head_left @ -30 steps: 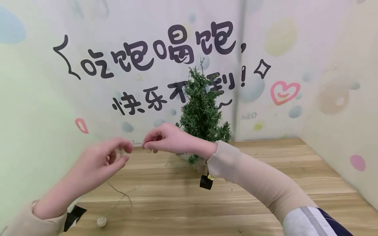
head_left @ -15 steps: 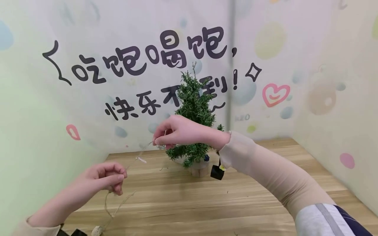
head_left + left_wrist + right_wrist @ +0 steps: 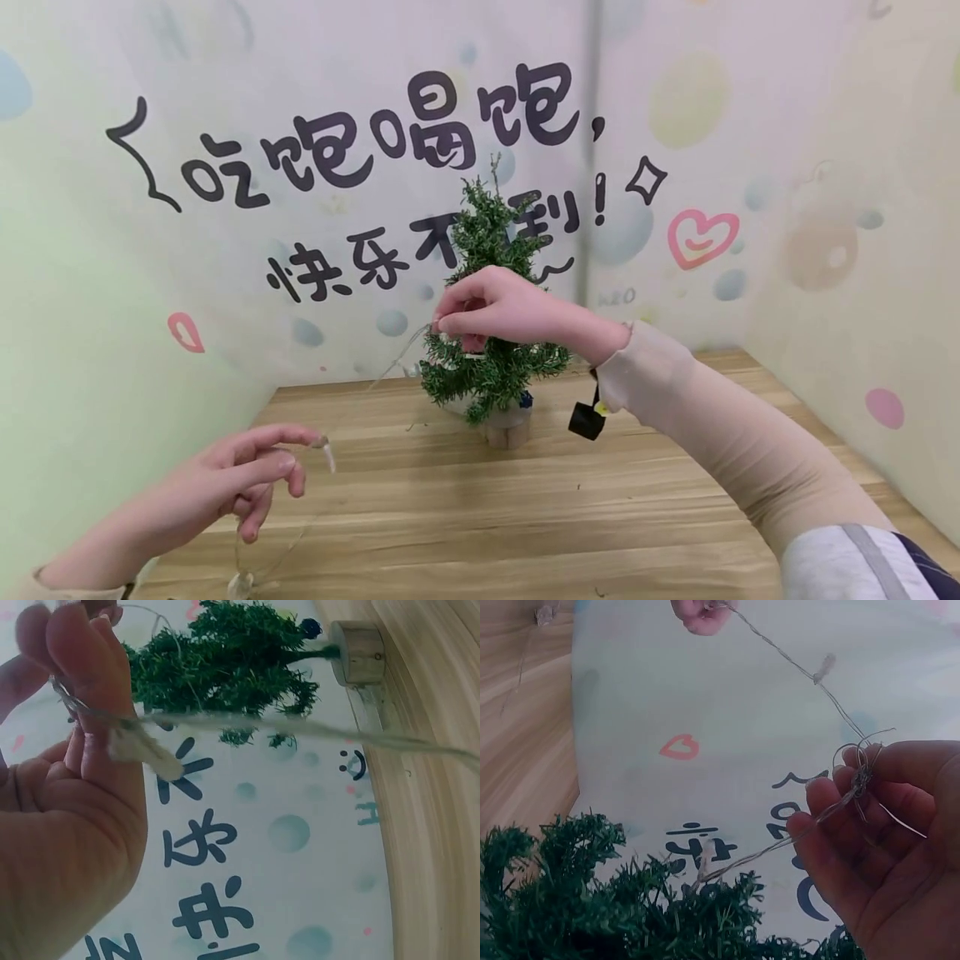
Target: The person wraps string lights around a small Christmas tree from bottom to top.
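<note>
My right hand, in front of the small artificial tree, pinches a knotted bunch of wire in a thin light string. From that knot one stretch leads to the branches and another to my left hand. The left hand is low at the left, index finger extended and other fingers loosely bent. The string crosses its fingers, and a white bulb hangs by the index fingertip. In the left wrist view another stretch of wire runs off to the right from that hand.
A small whitish lump with wire attached lies on the wooden table at the front left. The tree stands on a round wooden base. Close behind is a wall with black lettering. A black square dangles under the right wrist.
My right hand has moved right and up to the tree, drawing the string along. The left hand has dropped lower, and its index finger has straightened from a pinch.
</note>
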`<state>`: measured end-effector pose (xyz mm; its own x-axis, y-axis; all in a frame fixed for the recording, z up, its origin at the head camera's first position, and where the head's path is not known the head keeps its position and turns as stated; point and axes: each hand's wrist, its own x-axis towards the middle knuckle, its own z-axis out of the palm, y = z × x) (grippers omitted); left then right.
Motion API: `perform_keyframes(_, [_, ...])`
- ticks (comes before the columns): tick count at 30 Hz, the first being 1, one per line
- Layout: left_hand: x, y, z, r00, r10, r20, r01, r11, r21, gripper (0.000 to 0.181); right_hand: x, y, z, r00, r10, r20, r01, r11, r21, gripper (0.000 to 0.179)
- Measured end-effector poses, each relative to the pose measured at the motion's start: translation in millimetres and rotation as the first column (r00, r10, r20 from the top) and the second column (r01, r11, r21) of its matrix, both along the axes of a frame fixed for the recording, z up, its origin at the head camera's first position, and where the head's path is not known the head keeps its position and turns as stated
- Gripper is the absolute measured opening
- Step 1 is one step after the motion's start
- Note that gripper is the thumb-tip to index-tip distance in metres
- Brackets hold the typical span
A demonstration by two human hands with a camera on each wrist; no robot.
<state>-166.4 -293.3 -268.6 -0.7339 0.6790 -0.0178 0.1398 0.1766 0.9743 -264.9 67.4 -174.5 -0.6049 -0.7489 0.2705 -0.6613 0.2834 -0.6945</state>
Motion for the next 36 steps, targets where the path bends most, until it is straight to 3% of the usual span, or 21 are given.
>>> perform_keyframes(10, [-6.5,-14.1,4.2,0.999,-0.049,0.002,0.049,0.997,-0.065,0.031,-14.2,40.9,-3.7,0.996,-0.054,-0.073,0.054,0.999,0.002,0.014])
perform_keyframes(17, [-14.4,-22.8,9.9,0.999,0.025,-0.027,-0.028,0.992,-0.124,0.038,-27.4,66.2,-9.3,0.977,-0.128,-0.171,0.135,0.99,0.03,0.012])
perform_keyframes(24, [-25.3,-34.4,19.7,0.985,0.085,-0.148,-0.119,0.963,-0.243,0.023,-40.7,86.1,-15.1,0.94,-0.161,-0.302,0.192,0.978,0.078,0.013])
perform_keyframes(27, [-29.1,-40.4,24.8,0.97,0.123,-0.211,-0.178,0.946,-0.269,0.022,-44.2,89.2,-16.6,0.911,-0.154,-0.382,0.215,0.969,0.121,0.012])
perform_keyframes(30, [-31.2,-44.7,30.0,0.941,0.184,-0.283,-0.269,0.916,-0.299,0.022,-47.0,91.0,-18.1,0.883,-0.135,-0.449,0.23,0.959,0.166,0.012])
perform_keyframes(32, [-30.8,-46.3,33.5,0.913,0.232,-0.335,-0.342,0.883,-0.323,0.019,-48.4,92.2,-20.1,0.871,-0.131,-0.473,0.244,0.952,0.185,0.012])
perform_keyframes(36, [-27.4,-46.0,40.3,0.852,0.268,-0.45,-0.447,0.82,-0.358,0.012,-51.8,95.3,-27.2,0.865,-0.16,-0.475,0.278,0.942,0.189,0.011])
